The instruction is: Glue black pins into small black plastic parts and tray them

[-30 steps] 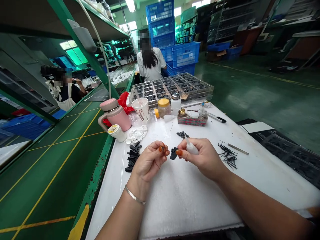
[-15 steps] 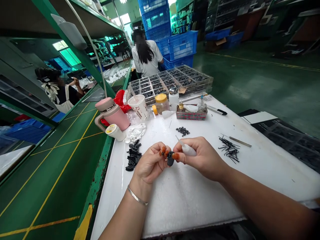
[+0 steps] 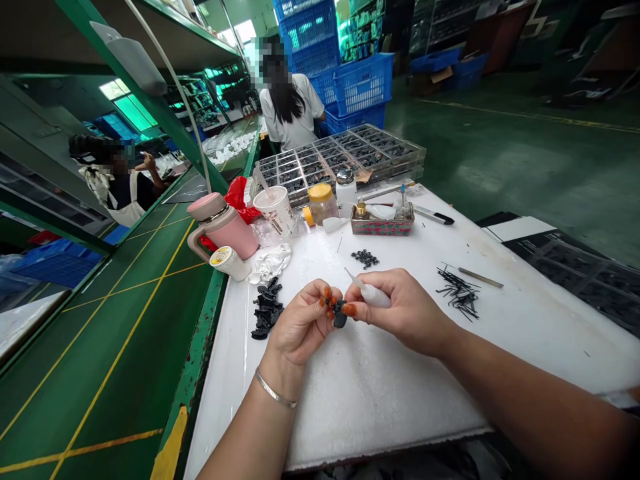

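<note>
Head view, frame centre: your left hand point(image 3: 300, 323) and right hand point(image 3: 405, 310) pinch one small black part point(image 3: 340, 315); the right also grips a white applicator bottle point(image 3: 373, 295).

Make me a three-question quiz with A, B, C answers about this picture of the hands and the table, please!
1. Where is the pile of black parts?
A. Beside the left hand
B. Inside the pink mug
C. On the floor

2. What colour is the mug by the table's edge?
A. Blue
B. Pink
C. Yellow

3. What is the right hand doing?
A. Lying flat and empty
B. Holding a small white bottle
C. Lifting the paper cup

Answers:
1. A, the black pile lies on the white table just left of the left hand.
2. B, its body and lid are pink.
3. B, the fingers are closed round the bottle, its thin tip sticking out, while both hands pinch a small black part between them.
</note>
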Demonstrator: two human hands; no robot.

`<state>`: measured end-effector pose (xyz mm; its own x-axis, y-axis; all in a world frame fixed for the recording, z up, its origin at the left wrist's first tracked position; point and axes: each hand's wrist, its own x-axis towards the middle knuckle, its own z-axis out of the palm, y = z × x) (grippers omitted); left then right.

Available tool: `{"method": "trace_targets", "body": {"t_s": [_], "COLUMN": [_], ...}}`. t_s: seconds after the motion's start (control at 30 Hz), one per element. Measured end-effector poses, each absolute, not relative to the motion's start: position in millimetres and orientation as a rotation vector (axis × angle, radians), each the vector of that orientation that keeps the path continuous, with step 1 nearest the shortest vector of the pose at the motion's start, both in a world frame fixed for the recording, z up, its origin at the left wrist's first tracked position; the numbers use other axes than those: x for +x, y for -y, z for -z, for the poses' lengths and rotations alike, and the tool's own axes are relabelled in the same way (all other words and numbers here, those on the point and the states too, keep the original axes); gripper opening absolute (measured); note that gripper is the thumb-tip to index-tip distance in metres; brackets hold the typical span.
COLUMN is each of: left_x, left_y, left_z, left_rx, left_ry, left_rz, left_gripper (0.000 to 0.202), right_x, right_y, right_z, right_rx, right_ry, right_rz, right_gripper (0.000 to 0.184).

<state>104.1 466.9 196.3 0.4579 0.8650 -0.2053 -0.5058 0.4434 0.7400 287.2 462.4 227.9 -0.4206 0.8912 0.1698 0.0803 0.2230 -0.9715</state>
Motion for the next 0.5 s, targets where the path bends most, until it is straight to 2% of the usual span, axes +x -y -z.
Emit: {"method": "trace_targets", "body": {"t_s": [0.27,0.5], "left_x": [103,103], "left_y": [-470,-468], "left_z": [-201,-207], "left_rx": [0.626,0.621], "left_ry": [-0.675,-0.733], "left_rz": [-1.022,-1.089], "left_gripper": [0.026,0.028], "right_x": [289,290], "right_y": [-464,-465], "right_z": [-227,-228], "right_rx": [-0.961,-0.986], "right_ry": [1.656,1.650], "right_rz": [-1.274,-1.248], "right_gripper": [0.022,0.025]}}
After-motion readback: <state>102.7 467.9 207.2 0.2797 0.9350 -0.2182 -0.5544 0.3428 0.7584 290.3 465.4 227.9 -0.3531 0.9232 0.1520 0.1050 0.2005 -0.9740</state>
